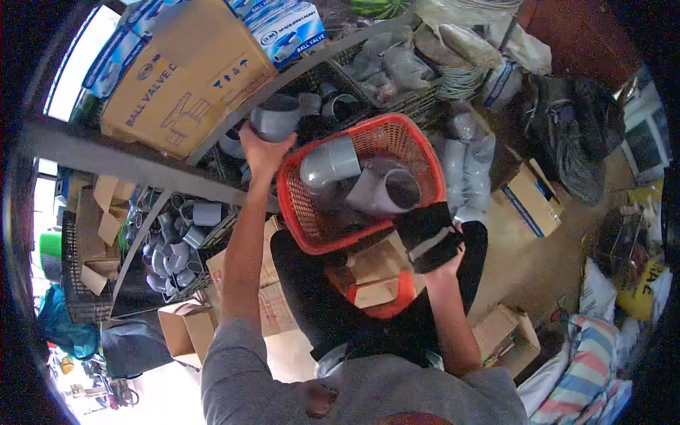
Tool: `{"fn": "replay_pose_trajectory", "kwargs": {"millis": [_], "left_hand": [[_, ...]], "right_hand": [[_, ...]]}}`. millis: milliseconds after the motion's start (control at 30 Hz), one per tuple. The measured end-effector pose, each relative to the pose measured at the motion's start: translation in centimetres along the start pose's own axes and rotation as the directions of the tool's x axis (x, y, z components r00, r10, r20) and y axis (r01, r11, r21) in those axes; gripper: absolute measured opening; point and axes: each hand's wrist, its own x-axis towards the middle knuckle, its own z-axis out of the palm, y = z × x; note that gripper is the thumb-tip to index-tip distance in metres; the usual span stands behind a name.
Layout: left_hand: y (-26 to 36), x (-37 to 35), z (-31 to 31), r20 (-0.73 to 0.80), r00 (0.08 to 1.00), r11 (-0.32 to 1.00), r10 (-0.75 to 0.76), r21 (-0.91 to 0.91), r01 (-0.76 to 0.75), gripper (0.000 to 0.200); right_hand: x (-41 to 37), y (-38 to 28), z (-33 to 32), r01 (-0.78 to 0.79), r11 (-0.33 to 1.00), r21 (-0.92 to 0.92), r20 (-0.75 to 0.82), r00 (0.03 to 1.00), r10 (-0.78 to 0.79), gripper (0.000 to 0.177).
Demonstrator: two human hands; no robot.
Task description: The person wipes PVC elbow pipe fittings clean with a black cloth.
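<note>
My left hand [265,149] is raised to the crate on the shelf, its fingers closed round a large grey plastic pipe fitting [276,117]. My right hand [451,261], at the near right corner of the red plastic basket [289,205], grips a black cloth [427,237] with a grey strip across it. Inside the basket lie a grey pipe elbow [331,163] and another wide grey fitting [379,188] with its round opening facing right. The basket sits in front of my knees.
Dark crates [354,92] with more fittings stand behind the basket, under a metal shelf beam [142,159]. Ball valve cartons [188,78] rest above. Lower left, a crate holds several small grey fittings [170,255]. Wrapped pipe parts [467,163] and open cardboard boxes [528,198] lie to the right.
</note>
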Motion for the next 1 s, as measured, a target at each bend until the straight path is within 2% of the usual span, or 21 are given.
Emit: {"fn": "replay_pose_trajectory", "kwargs": {"millis": [33, 67, 167, 233, 267, 300, 333, 367, 400, 433, 500, 533, 600, 633, 700, 733, 767, 833, 900, 967, 1000], "left_hand": [[1.3, -1.2, -0.9, 0.141, 0.990, 0.999, 0.032, 0.031, -0.037, 0.108], [2.7, -2.9, -1.8, 0.088, 0.989, 0.984, 0.123, 0.119, -0.133, 0.111], [8.4, -6.6, -5.3, 0.114, 0.986, 0.992, 0.125, 0.017, -0.128, 0.111], [11.9, -9.1, -6.9, 0.067, 0.990, 0.989, 0.123, -0.094, -0.117, 0.110], [13.7, -10.4, -7.5, 0.029, 0.993, 0.974, 0.115, -0.200, -0.107, 0.110], [15.4, -11.7, -8.2, 0.036, 0.997, 0.961, 0.072, -0.270, -0.060, 0.109], [17.0, -12.9, -8.9, 0.080, 0.997, 0.928, 0.014, -0.373, 0.017, 0.106], [18.5, -14.0, -9.3, 0.126, 0.991, 0.878, -0.034, -0.469, 0.089, 0.104], [19.8, -14.9, -9.0, 0.117, 0.986, 0.688, -0.119, -0.706, 0.167, 0.118], [21.0, -15.9, -8.7, 0.109, 0.983, 0.505, -0.147, -0.846, 0.169, 0.102], [19.6, -17.2, -7.0, 0.120, 0.972, 0.473, -0.202, -0.857, 0.204, 0.080], [19.6, -18.0, -6.9, 0.116, 0.973, 0.468, -0.202, -0.861, 0.200, 0.080], [20.4, -19.9, -7.5, 0.299, 0.900, 0.164, -0.319, -0.917, 0.363, 0.066], [21.4, -20.2, -8.6, 0.224, 0.914, 0.281, -0.337, -0.903, 0.325, 0.075], [23.4, -20.2, -11.6, 0.359, 0.845, 0.208, -0.396, -0.862, 0.463, 0.087], [24.1, -20.0, -12.8, 0.318, 0.860, 0.315, -0.400, -0.833, 0.454, 0.086], [24.0, -20.0, -13.4, 0.319, 0.860, 0.315, -0.399, -0.833, 0.455, 0.086], [23.8, -20.0, -14.3, 0.194, 0.947, 0.517, -0.256, -0.800, 0.303, 0.083], [23.8, -19.6, -14.5, 0.157, 0.954, 0.519, -0.256, -0.810, 0.273, 0.084], [22.9, -19.7, -13.9, 0.255, 0.868, 0.371, -0.426, -0.826, 0.424, 0.083], [23.0, -19.7, -13.6, 0.251, 0.848, 0.347, -0.467, -0.830, 0.436, 0.085]], "right_hand": [[-0.3, 0.3, 0.3, -0.009, 1.000, 0.009, -0.013, 1.000, 0.009, 0.055], [-0.8, 0.8, 0.6, 0.007, 0.997, -0.076, -0.014, 1.000, -0.008, 0.057], [-1.6, 2.6, 3.2, 0.064, 0.998, -0.029, -0.025, 0.998, -0.065, 0.060], [-0.8, 4.0, 3.0, 0.108, 0.988, -0.109, 0.190, 0.978, -0.086, 0.059], [-1.7, 5.2, 5.6, 0.097, 0.978, -0.183, 0.011, 0.995, -0.097, 0.063], [-0.2, 5.0, 3.5, -0.024, 0.963, -0.270, 0.278, 0.955, 0.102, 0.060], [0.8, 6.9, 3.6, 0.121, 0.776, -0.620, 0.182, 0.983, -0.009, 0.056], [4.3, 8.6, -0.4, 0.331, 0.473, -0.816, 0.298, 0.944, -0.146, 0.061], [-1.2, 9.1, 13.7, 0.727, -0.247, -0.641, 0.765, 0.630, -0.133, 0.069], [-0.8, 8.9, 14.4, 0.807, -0.402, -0.432, 0.892, 0.448, -0.060, 0.069], [-0.7, 8.1, 16.4, 0.751, -0.589, -0.299, 0.892, 0.440, 0.108, 0.067], [-0.9, 7.9, 17.3, 0.752, -0.591, -0.292, 0.893, 0.435, 0.112, 0.067], [-1.4, 7.5, 18.7, 0.662, -0.515, -0.544, 0.736, 0.672, 0.087, 0.063], [-1.4, 7.2, 18.7, 0.664, -0.518, -0.539, 0.739, 0.668, 0.086, 0.063], [-1.0, 5.3, 17.4, 0.540, -0.375, -0.754, 0.551, 0.830, 0.088, 0.059], [3.1, 3.8, 9.5, 0.733, -0.642, -0.224, 0.859, 0.459, 0.225, 0.059], [3.1, 3.6, 7.9, 0.732, -0.643, -0.224, 0.859, 0.460, 0.223, 0.059], [0.2, 4.3, 7.1, 0.739, -0.621, -0.261, 0.919, 0.387, 0.076, 0.058], [-4.5, 5.7, 11.3, 0.680, -0.505, -0.531, 0.794, 0.607, -0.017, 0.058], [-6.6, 7.3, 11.7, 0.689, -0.538, -0.486, 0.821, 0.570, -0.012, 0.058], [-7.3, 7.6, 11.8, 0.689, -0.575, -0.442, 0.845, 0.534, -0.009, 0.060]]}}
